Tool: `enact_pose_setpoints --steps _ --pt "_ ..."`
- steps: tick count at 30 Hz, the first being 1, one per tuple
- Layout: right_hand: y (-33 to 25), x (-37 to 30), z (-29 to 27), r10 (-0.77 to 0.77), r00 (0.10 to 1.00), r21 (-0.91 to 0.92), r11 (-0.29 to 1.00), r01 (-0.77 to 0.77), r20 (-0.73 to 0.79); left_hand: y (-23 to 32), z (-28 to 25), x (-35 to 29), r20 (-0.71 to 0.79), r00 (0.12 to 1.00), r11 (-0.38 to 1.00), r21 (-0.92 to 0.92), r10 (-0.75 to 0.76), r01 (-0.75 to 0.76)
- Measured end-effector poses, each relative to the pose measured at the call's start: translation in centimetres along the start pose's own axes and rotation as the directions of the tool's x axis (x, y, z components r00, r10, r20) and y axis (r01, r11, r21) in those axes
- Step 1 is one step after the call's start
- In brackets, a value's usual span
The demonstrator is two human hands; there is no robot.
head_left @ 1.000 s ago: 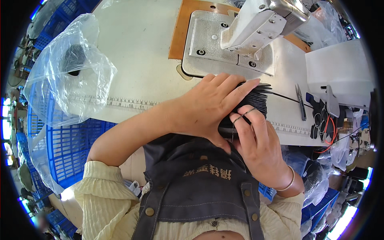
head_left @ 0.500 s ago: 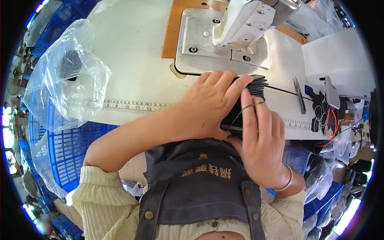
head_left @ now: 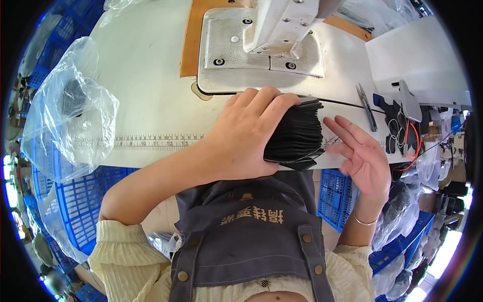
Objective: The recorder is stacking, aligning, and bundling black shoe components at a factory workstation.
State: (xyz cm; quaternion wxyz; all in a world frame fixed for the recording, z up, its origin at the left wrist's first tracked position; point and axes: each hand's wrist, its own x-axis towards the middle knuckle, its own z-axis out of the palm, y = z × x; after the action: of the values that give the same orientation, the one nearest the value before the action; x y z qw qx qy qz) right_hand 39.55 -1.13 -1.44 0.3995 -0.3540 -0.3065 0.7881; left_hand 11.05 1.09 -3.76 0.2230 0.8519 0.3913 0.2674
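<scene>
A thick stack of thin black flat pieces stands on its edges near the front edge of the white sewing table, just in front of the machine. My left hand grips the stack from the left, fingers over its far side and thumb at its near side. A thin dark string runs along the near lower edge of the stack. To the right, my right hand is apart from the stack, fingers spread. A fine thread seems to cross the gap by its fingertips, too thin to tell whether it touches them.
A sewing machine stands behind. Metal thread snips, an orange cord and dark straps lie at right. A clear plastic bag hangs over the left edge above a blue crate. A printed ruler lines the front edge.
My right hand has come off the stack and moved right, its fingers opening; the string no longer loops over them. My left hand keeps its hold. The whole view has shifted slightly.
</scene>
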Motion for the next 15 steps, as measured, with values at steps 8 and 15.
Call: enact_pose_setpoints --steps 8,15 --pt "5.8 -2.7 5.2 -0.49 0.872 -0.778 0.55 0.302 -0.008 0.1 0.0 -0.1 -0.018 1.0 1.0 -0.012 -0.003 0.003" --pt "7.1 -4.4 6.0 -0.222 0.975 -0.599 0.782 0.169 -0.014 0.7 -0.3 0.3 -0.036 0.998 0.998 0.051 0.048 -0.046"
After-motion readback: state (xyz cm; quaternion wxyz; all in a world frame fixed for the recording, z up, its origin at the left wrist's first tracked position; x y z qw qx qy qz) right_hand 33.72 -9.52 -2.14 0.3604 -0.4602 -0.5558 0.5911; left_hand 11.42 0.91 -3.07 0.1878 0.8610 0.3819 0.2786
